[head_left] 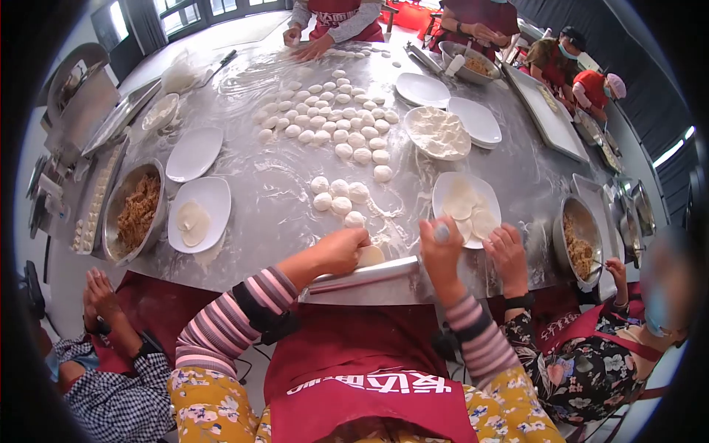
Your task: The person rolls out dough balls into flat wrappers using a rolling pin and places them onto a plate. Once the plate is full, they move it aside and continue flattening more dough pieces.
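A flat dough round [371,256] lies on the floured metal table [281,214], close to its near edge. The left hand [343,251] is right at it, fingers curled inward; whether they pinch the dough, and how far closed that grip is, cannot be told. To its right, the right hand [442,255] is closed around an object with a pale, rounded end [441,232], the rest being hidden. A shiny metal bar [362,276] lies slantwise just below the dough, between the two forearms. Beyond the hands sits a small group of dough balls [340,205], with a larger spread of floured balls [325,122] farther off. A plate of wrappers [442,184] is to the right, near a co-worker's hand [508,255]; above it is a dish of flour [437,133]. On the left, a plate [219,203] holds one wrapper [193,224], next to a bowl of filling [139,210]. Another filling bowl [577,240] stands at the right.
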`<state>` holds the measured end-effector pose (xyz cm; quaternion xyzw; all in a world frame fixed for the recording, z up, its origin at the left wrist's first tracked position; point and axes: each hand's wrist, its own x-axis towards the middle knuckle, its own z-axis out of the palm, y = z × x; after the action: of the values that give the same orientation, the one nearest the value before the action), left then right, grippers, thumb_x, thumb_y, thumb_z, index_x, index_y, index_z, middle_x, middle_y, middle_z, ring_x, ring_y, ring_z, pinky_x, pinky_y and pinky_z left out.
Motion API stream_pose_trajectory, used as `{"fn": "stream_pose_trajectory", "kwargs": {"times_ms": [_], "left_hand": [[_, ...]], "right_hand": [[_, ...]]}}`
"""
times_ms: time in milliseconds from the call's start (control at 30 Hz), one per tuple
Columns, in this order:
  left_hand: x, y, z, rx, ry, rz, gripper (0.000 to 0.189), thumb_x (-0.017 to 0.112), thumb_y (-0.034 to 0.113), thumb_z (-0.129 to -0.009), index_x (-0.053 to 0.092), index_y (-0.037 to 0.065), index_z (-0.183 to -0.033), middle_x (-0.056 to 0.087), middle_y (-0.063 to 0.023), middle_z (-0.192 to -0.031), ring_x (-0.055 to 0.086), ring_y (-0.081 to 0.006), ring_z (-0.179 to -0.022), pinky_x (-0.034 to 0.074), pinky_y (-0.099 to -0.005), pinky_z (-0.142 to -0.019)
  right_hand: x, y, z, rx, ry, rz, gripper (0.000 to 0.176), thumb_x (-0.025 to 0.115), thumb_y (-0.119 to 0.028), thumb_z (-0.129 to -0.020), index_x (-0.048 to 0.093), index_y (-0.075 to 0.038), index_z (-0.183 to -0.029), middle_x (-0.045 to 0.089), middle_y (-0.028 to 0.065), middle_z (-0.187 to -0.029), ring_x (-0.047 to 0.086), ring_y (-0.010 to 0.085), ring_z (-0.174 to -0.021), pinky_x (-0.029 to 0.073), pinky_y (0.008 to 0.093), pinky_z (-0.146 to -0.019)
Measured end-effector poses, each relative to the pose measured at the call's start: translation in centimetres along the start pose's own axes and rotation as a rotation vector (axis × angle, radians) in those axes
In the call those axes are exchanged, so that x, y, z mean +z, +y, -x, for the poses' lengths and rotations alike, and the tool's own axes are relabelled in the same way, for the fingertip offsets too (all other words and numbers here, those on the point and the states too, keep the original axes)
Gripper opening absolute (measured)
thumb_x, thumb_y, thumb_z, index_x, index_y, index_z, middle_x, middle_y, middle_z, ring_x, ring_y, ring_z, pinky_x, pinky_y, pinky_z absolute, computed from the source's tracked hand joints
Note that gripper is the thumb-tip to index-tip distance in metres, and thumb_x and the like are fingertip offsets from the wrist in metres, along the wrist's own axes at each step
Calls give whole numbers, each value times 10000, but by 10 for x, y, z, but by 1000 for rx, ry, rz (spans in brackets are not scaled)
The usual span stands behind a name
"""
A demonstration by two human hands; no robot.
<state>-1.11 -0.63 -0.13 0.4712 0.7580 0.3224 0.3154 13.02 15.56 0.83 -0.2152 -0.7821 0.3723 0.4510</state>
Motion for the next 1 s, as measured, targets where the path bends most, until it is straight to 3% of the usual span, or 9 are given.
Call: {"fn": "stream_pose_trajectory", "kwargs": {"times_ms": [233,267,367,500,567,633,733,867,1000], "left_hand": [[-6,9,-1,-29,40,-98,142,629,167,-815,598,28,-823,620,-154,-741,596,-258,-698,459,-363,-641],[-5,12,1,-32,26,-103,144,631,174,-812,593,36,-827,614,-140,-747,584,-240,-688,452,-364,-643],[4,6,-20,157,92,-124,129,623,145,-811,583,26,-837,604,-123,-748,568,-211,-679,448,-347,-644],[-7,47,-93,141,-141,411,138,584,148,-890,559,13,-897,576,4,-751,511,-79,-720,444,-269,-628],[-19,49,-134,204,3,419,172,579,186,-901,562,14,-905,576,-9,-782,505,-91,-729,445,-268,-652],[-28,17,-164,199,303,-223,184,610,176,-832,570,33,-940,608,-132,-834,588,-294,-798,464,-376,-744],[-28,-1,-160,74,468,-629,246,644,177,-778,562,41,-966,606,-172,-853,584,-355,-835,458,-427,-759],[-26,17,-135,182,523,-677,298,661,158,-744,548,33,-990,607,-155,-829,590,-344,-831,458,-435,-763],[-24,37,-87,-9,195,-291,261,683,117,-721,580,5,-933,626,-115,-780,618,-263,-752,484,-369,-697]], "right_hand": [[15,4,-15,-66,6,1,216,713,-80,-738,503,-33,-747,526,163,-610,534,377,-553,407,400,-483],[1,10,-3,-236,-3,193,210,713,-63,-731,504,-45,-742,526,145,-603,539,360,-545,411,396,-486],[-33,-9,28,-7,-76,-2,228,720,-55,-741,492,-50,-734,522,115,-574,535,262,-473,408,332,-445],[-43,-21,30,20,-117,-101,232,719,-39,-756,489,-53,-731,522,76,-572,524,180,-470,406,295,-448],[-42,-21,29,57,-127,-127,231,720,-40,-756,491,-53,-730,516,72,-573,512,171,-471,402,289,-449],[-41,-20,29,97,-139,-159,231,722,-40,-755,493,-53,-730,511,67,-575,501,161,-472,398,282,-449],[-39,-17,31,35,-99,-140,229,722,-41,-756,496,-53,-725,501,61,-576,476,138,-477,386,270,-450],[-36,-14,34,71,-86,-126,225,718,-33,-756,497,-52,-720,484,61,-570,448,128,-481,375,269,-449],[-40,-17,33,100,-111,-114,216,714,-39,-759,501,-50,-722,476,63,-569,431,128,-481,369,273,-446]]}}
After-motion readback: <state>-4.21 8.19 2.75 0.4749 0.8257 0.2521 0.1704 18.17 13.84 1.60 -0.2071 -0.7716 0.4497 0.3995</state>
